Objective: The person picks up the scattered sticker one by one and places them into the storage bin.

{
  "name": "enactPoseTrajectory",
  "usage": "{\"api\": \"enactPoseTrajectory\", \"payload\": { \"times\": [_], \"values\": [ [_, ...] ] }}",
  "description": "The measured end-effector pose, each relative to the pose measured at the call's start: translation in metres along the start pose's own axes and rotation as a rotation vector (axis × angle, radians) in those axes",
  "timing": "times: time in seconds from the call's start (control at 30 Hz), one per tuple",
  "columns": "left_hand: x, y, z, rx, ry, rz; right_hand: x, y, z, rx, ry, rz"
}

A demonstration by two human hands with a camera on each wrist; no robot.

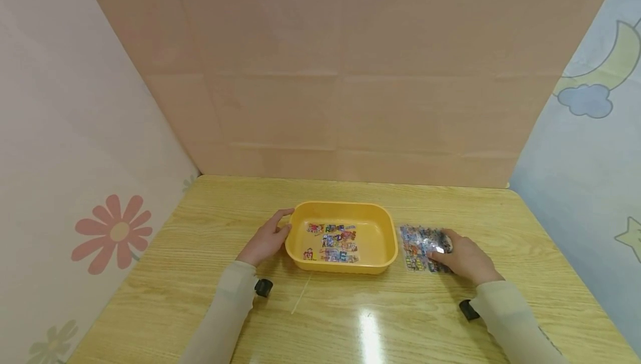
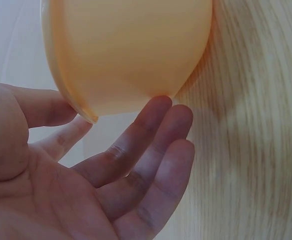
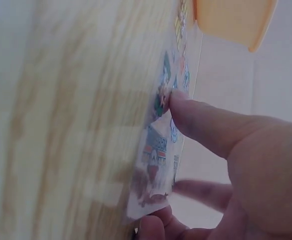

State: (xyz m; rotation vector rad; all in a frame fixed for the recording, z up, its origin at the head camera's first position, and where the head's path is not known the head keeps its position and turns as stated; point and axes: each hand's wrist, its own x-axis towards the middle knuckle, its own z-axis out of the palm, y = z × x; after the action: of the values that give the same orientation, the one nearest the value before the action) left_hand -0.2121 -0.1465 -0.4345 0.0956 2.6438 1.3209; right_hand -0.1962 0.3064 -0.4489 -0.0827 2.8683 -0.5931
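A yellow plastic tray (image 1: 343, 268) sits on the table, with a clear sheet of colourful cartoon stickers (image 1: 333, 241) lying in it. My left hand (image 1: 265, 240) holds the tray's left end. In the left wrist view, the thumb and a finger are at the rim (image 2: 53, 60), and other fingertips (image 2: 160, 102) touch the outer wall low down. Right of the tray lies another transparent sticker sheet (image 1: 414, 250). My right hand (image 1: 468, 258) grips its right edge; the right wrist view shows the thumb (image 3: 190, 112) on its face and fingers by its lower edge.
The wood-grain table (image 1: 320, 319) meets a tan papered wall (image 1: 340, 102) at the back. A flowered wall (image 1: 100, 158) stands on the left, a pale blue patterned one (image 1: 576, 186) on the right. Dark wrist straps (image 1: 263, 287) show at both cuffs.
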Motion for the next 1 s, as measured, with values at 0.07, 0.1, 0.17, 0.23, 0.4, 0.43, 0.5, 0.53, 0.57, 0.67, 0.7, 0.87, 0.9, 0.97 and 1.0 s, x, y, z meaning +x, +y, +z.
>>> {"api": "enactPoseTrajectory", "payload": {
  "times": [0.07, 0.1, 0.17, 0.23, 0.4, 0.43, 0.5, 0.53, 0.57, 0.67, 0.7, 0.87, 0.9, 0.97, 1.0],
  "values": [
    [0.0003, -0.0002, -0.0001, 0.0, 0.0, 0.0, 0.0002, -0.0007, -0.0009, 0.016, 0.005, 0.026],
    [0.0004, -0.0005, -0.0001, 0.0, 0.001, 0.0, 0.0002, -0.001, -0.0012, 0.026, 0.004, 0.042],
    [0.0009, -0.0011, -0.0002, -0.002, 0.0, -0.002, 0.0004, -0.0011, -0.0018, 0.042, 0.003, 0.068],
    [0.0015, -0.0017, -0.0003, -0.003, 0.0, -0.001, 0.0007, -0.0011, -0.0024, 0.051, 0.002, 0.084],
    [0.0019, -0.0022, -0.0001, 0.0, -0.002, -0.002, 0.001, -0.0006, -0.0036, 0.057, 0.006, 0.094],
    [0.0019, -0.0022, -0.0001, 0.001, -0.001, -0.002, 0.0008, -0.0005, -0.0037, 0.061, 0.008, 0.096],
    [0.0015, -0.0023, 0.0, 0.0, -0.004, -0.002, 0.0006, 0.0003, -0.0037, 0.071, 0.012, 0.098],
    [0.0015, -0.0023, 0.0001, 0.0, -0.005, 0.0, 0.0005, 0.0009, -0.0033, 0.074, 0.015, 0.098],
    [0.0015, -0.0022, 0.0002, 0.001, -0.004, 0.001, 0.0005, 0.0015, -0.0028, 0.079, 0.018, 0.098],
    [0.0015, -0.002, 0.0002, -0.003, -0.005, 0.004, 0.001, 0.0028, -0.0018, 0.08, 0.032, 0.099],
    [0.0015, -0.0019, 0.0002, -0.002, -0.005, 0.005, 0.0012, 0.003, -0.0017, 0.078, 0.037, 0.101],
    [0.0012, -0.0016, 0.0002, 0.003, -0.001, 0.01, 0.0005, 0.004, -0.0017, 0.084, 0.083, 0.106],
    [0.0011, -0.0015, 0.0003, 0.003, 0.0, 0.011, -0.0004, 0.004, -0.0017, 0.091, 0.096, 0.102],
    [0.0011, -0.0013, 0.0004, 0.004, 0.0, 0.012, -0.0024, 0.0045, -0.0012, 0.112, 0.118, 0.095],
    [0.001, -0.0012, 0.0005, 0.005, 0.0, 0.011, -0.0034, 0.0046, -0.0012, 0.12, 0.128, 0.092]
  ]
}}
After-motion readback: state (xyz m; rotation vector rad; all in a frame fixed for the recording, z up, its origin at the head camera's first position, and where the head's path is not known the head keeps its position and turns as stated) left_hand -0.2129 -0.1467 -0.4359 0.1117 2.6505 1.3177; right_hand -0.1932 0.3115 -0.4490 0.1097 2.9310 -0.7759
